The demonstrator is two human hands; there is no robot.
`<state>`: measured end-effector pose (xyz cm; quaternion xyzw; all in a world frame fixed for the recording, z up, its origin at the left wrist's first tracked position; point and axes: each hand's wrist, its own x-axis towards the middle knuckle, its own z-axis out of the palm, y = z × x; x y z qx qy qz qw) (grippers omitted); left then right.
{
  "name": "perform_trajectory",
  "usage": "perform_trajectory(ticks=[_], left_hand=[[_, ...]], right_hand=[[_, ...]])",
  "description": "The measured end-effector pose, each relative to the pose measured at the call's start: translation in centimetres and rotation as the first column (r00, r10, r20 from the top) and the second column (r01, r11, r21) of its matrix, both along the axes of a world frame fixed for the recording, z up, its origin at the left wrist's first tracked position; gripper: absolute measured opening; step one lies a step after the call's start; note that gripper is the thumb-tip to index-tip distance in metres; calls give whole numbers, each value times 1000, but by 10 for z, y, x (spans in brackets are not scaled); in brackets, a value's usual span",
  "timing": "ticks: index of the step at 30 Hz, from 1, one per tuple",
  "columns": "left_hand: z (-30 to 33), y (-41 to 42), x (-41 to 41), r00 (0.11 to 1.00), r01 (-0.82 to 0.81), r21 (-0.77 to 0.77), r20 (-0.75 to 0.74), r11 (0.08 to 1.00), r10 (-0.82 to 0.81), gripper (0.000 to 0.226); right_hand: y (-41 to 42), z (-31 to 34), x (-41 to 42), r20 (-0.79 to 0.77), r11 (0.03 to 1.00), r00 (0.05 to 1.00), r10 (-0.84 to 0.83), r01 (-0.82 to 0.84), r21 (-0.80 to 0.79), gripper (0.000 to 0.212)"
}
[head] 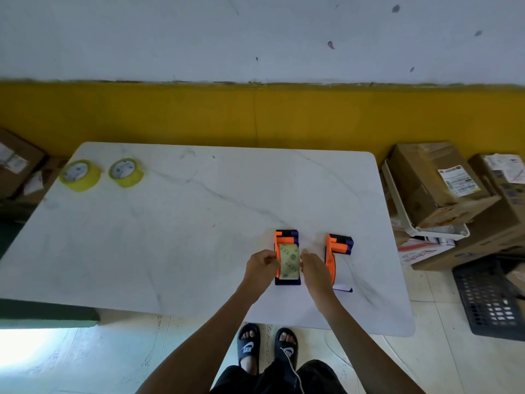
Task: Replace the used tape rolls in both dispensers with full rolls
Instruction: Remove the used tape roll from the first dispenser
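Note:
Two orange-and-purple tape dispensers stand near the table's front right. The left dispenser [286,237] holds a thin, pale used roll [289,261]. My left hand [262,265] grips that roll's left side and my right hand [314,267] grips its right side. The right dispenser [338,248] stands untouched just right of my right hand, with a whitish roll [344,273] in it. Two full yellow tape rolls [80,175] [126,172] lie flat at the table's far left corner, far from both hands.
The white marble table [199,223] stands against a yellow-and-white wall. Cardboard boxes [431,183] and a white tray are stacked on the right, with a black crate [491,302] on the floor. More boxes [17,163] sit at the far left. My sandalled feet are below the front edge.

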<state>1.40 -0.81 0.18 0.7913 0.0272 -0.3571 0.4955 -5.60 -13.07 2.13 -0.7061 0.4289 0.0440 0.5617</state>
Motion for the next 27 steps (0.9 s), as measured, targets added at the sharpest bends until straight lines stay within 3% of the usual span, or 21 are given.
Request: perform_trajectory(ticks=[3,11,19,27], left_hand=[[8,-4,10,1000,5,-16,-8,1000,-5,29],[17,-13,23,999,-20,-48,-39,999,18,25],[13,-11,21,1000,-8,-21,-25,1000,7,23],[11,-9,18,1000,-11,6,2,1000,11,25]], right_hand=[[-1,2,3,70,994,994,-85,80,68,30],[-1,10,7,111,995,991,-71,63,74,31],[-1,4,6,66,995,994,86,-82,-66,25],[-26,5,-5,33,994,998,-62,64,-86,26]])
